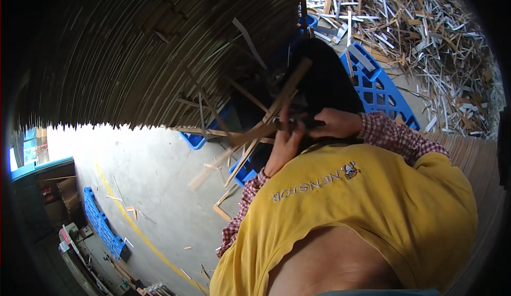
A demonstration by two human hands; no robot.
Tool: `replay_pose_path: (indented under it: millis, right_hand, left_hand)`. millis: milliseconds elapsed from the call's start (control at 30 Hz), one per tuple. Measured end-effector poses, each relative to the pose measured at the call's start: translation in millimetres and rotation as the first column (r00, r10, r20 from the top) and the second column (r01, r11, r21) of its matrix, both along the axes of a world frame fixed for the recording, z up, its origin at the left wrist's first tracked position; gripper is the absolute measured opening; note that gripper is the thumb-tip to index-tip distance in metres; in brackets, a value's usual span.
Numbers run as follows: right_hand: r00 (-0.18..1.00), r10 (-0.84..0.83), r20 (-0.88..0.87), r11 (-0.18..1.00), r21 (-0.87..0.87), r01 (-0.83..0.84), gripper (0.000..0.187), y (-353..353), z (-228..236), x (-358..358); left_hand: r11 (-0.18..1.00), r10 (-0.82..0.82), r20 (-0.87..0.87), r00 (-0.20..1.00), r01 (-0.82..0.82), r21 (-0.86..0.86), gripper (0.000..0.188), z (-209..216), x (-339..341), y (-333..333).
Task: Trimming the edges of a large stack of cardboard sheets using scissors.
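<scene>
My left hand (285, 146) is in front of my lap, its fingers curled around a brown cardboard strip (258, 134) with one finger raised. The strip's outer end is smeared by motion. Just to the right, my right hand (336, 123) is closed in a fist, and what it grips is hidden. Beyond the hands, another brown strip (295, 80) slants up across my dark trouser leg (332, 80). More thin strips hang and lie around the left hand.
A tall stack of cardboard sheets (133, 56) with ragged edges fills the upper left. Blue plastic pallets (380, 91) lie on the floor, one (101, 221) farther left. A large heap of offcuts (426, 40) covers the upper right. A yellow line (136, 229) crosses the grey floor.
</scene>
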State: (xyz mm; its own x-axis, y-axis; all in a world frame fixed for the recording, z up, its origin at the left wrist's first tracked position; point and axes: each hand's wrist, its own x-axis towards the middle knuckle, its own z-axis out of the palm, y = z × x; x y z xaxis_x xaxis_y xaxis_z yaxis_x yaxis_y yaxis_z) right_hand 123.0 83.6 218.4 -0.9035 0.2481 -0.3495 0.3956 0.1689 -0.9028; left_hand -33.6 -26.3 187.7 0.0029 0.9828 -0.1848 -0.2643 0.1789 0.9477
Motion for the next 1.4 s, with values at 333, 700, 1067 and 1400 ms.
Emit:
replay_pose_path:
  millis: [333,700,1067,1400]
  right_hand:
    - [0.961,-0.239,-0.137,0.954,-0.217,0.206,0.031,11.1,8.6,-2.6]
    - [0.826,-0.382,-0.416,0.911,-0.321,0.259,0.03,44.3,-7.7,-18.7]
    - [0.842,-0.383,-0.381,0.919,-0.067,0.388,0.034,96.0,7.3,-104.5]
    - [0.853,-0.324,-0.409,0.914,0.095,0.393,0.04,134.5,-5.9,-190.5]
  left_hand:
    - [0.782,0.616,-0.219,0.756,-0.555,0.283,0.056,34.1,-93.4,26.6]
    - [0.638,0.769,-0.45,0.454,-0.584,0.501,0.049,97.3,-98.5,29.6]
    - [0.682,0.729,-0.313,0.608,-0.607,0.409,0.028,61.5,-108.3,76.9]
    - [0.793,0.585,-0.29,0.757,-0.461,0.397,0.041,21.3,-129.8,151.0]
